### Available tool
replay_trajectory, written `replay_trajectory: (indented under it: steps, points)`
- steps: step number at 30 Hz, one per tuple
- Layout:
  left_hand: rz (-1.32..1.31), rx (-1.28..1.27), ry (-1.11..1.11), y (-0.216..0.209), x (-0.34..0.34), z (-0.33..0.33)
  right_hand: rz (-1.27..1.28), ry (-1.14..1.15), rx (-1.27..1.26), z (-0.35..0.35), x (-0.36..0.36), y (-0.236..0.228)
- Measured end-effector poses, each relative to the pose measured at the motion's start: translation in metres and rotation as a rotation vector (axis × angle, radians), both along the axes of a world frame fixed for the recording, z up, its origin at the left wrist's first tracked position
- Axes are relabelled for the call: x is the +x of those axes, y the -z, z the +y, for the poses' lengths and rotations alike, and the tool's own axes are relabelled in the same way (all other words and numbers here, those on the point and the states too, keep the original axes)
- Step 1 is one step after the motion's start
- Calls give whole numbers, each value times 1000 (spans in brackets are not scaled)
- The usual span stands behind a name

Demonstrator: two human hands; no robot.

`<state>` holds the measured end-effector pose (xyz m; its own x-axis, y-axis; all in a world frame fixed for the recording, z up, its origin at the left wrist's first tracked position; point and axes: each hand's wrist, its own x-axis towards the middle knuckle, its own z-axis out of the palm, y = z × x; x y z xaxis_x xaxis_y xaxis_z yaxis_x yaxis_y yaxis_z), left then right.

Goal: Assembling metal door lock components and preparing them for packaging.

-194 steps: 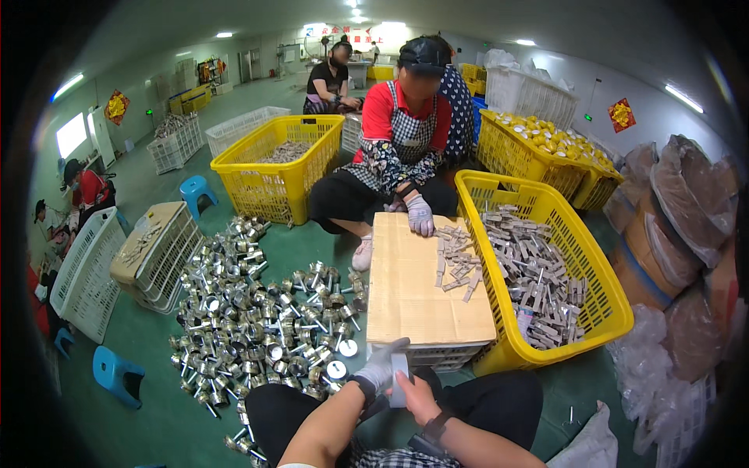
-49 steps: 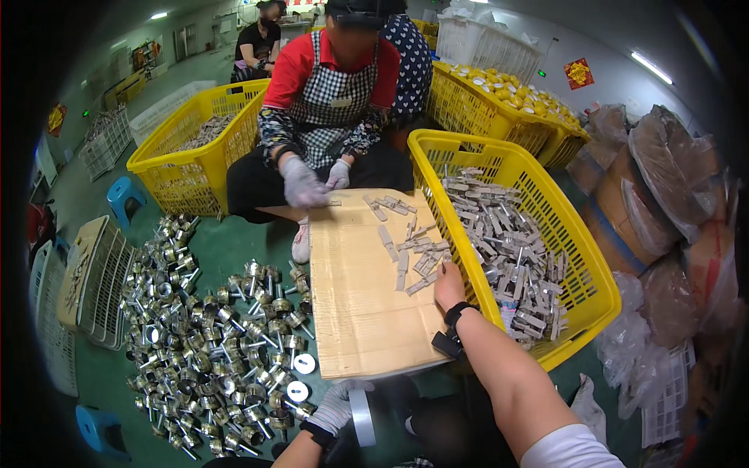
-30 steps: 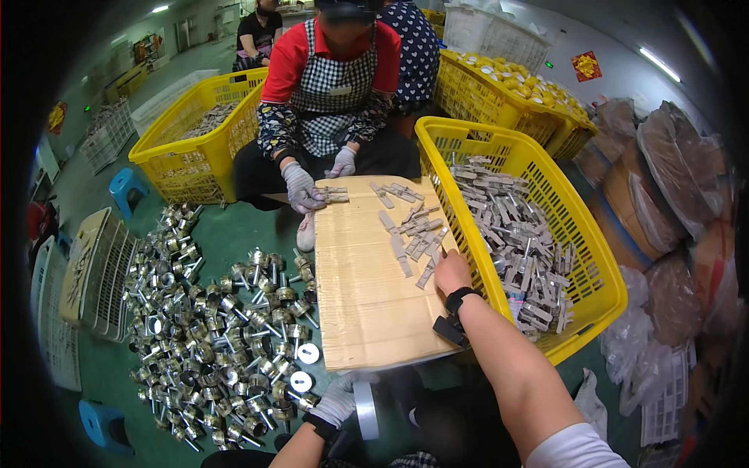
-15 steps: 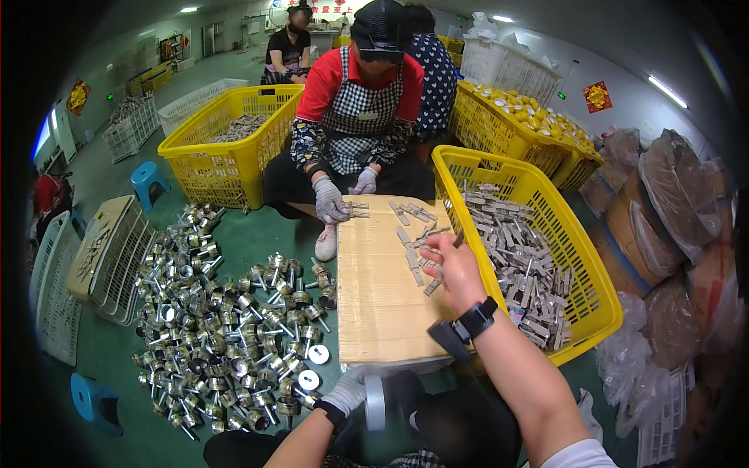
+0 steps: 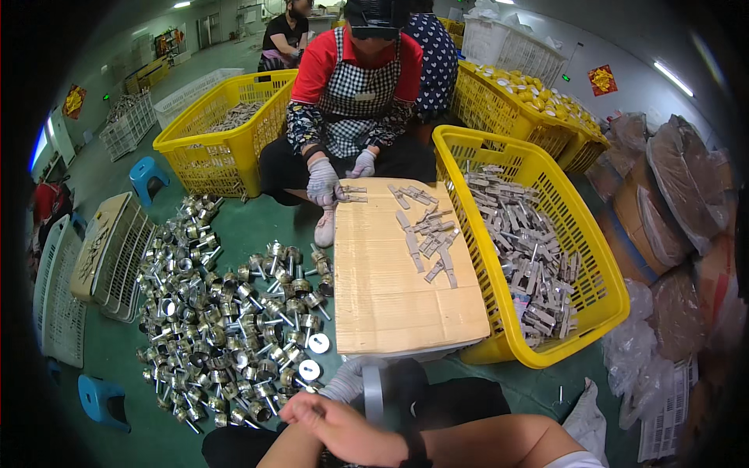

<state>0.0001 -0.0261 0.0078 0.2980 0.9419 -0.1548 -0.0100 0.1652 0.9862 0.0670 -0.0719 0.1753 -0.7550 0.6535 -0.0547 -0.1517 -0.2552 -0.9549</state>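
My left hand (image 5: 345, 382), in a pale knit glove, is low beside the near edge of a tan board (image 5: 390, 312). Its fingers are hidden; a pale grey upright strip (image 5: 373, 394) stands right beside it. Crossing over my left wrist is my bare right hand (image 5: 347, 427), its fingers curled at the wrist; whether anything is in them is hidden. Several flat grey metal clip-like pieces (image 5: 433, 234) lie on the board's far right part. Opposite, a person's gloved hand (image 5: 324, 183) touches similar pieces at the board's far left corner.
Left of the board spreads a heap of metal cups with stems (image 5: 226, 335). A yellow basket (image 5: 538, 355) of grey pieces stands close on the right. Another yellow basket (image 5: 226, 148), a blue stool (image 5: 104, 402) and wrapped cartons (image 5: 640, 210) surround the area.
My right hand has left the pieces on the board and come down and left across my left wrist. The view has shifted slightly.
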Motion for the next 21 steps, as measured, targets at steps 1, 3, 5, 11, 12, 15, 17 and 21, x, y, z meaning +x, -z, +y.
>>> replay_trajectory:
  steps: [1, 3, 5, 11, 12, 15, 17, 21]
  points:
    - [16, 20, 2, 1, 1, 1, 48, -35, -10, -1, -2, 4]
    - [52, 56, 0, 1, 2, 1, 33, 6, -27, -5, 1, -22]
    - [45, 22, 2, 4, 3, 2, 23, -33, -122, -2, 7, -40]
    - [-41, -125, 7, 10, 5, 3, 112, -62, -176, 9, 0, -13]
    - [-60, -147, 4, 10, 5, 3, 194, 6, -150, 8, -1, -13]
    - [-122, -206, -10, 11, 3, 3, -5, -88, -216, 8, 14, -47]
    - [-162, -235, -21, 13, 4, 0, -74, -89, -131, 2, 17, -58]
    - [-174, -241, -25, 7, 4, 5, -152, -23, -15, -1, 18, -55]
